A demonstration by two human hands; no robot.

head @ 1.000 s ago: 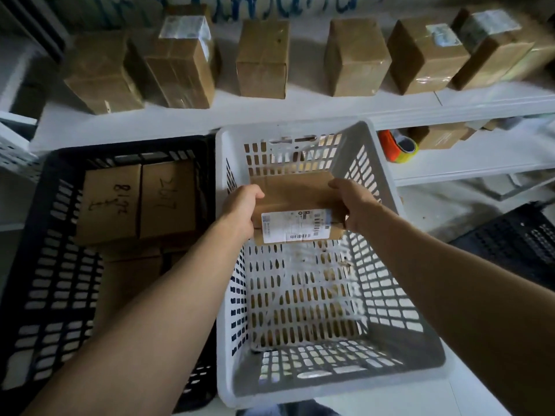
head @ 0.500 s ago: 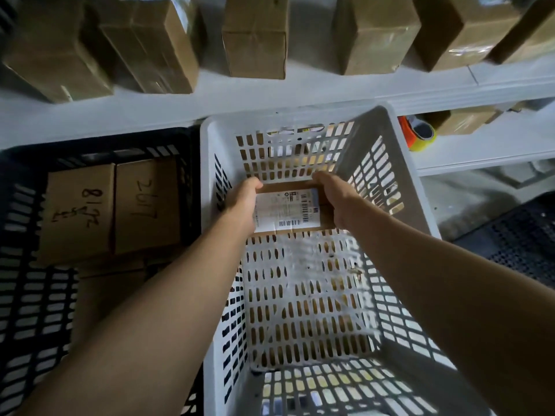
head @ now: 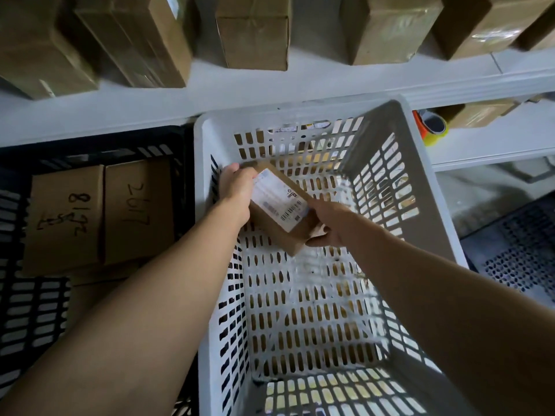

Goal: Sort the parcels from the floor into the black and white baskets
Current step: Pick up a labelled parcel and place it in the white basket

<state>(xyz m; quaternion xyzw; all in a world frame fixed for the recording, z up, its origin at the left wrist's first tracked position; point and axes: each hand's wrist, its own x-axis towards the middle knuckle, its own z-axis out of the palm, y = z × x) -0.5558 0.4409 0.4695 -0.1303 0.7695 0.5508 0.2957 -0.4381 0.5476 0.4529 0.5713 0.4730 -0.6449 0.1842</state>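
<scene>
You hold the labelled parcel (head: 280,202) in both hands, tilted, low inside the white basket (head: 300,111) near its far left corner; whether it touches the slotted bottom, you cannot tell. Your left hand (head: 237,187) curls round its far end, and your right hand (head: 332,225) grips the near corner with the thumb underneath. The step looks like setting this parcel down. The black basket (head: 90,136) beside it already carries marked boxes (head: 63,217). Next, level the parcel, lower it flat onto the bottom, then let go with both hands.
</scene>
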